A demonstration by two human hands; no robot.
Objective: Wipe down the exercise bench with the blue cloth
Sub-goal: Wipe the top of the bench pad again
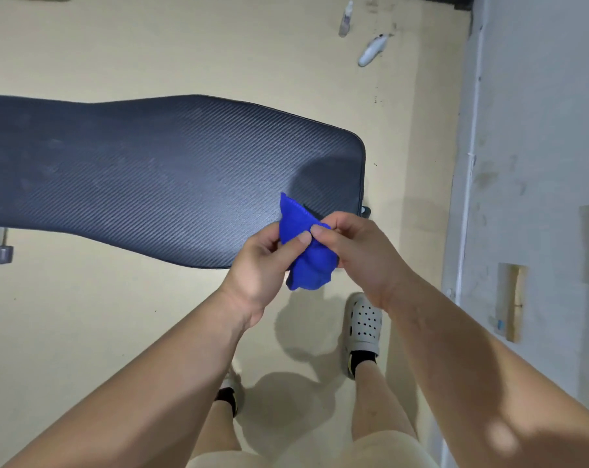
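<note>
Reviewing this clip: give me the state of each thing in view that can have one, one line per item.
blue cloth: bunched, held in both hands, off the pad.
left hand: closed on the cloth.
right hand: pinching the cloth.
exercise bench: bare, nothing on it.
clear bottle: upright on the floor.
white bottle: lying on its side.

A bunched blue cloth (304,251) hangs crumpled above the near edge of a dark, ribbed exercise bench (157,170).

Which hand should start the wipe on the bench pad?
Probably the right hand. It sits nearer the bench end by the wall, so it could sweep along the pad. Both hands pinch the bunched blue cloth above the near edge; the left hand would only need to let go.
</note>
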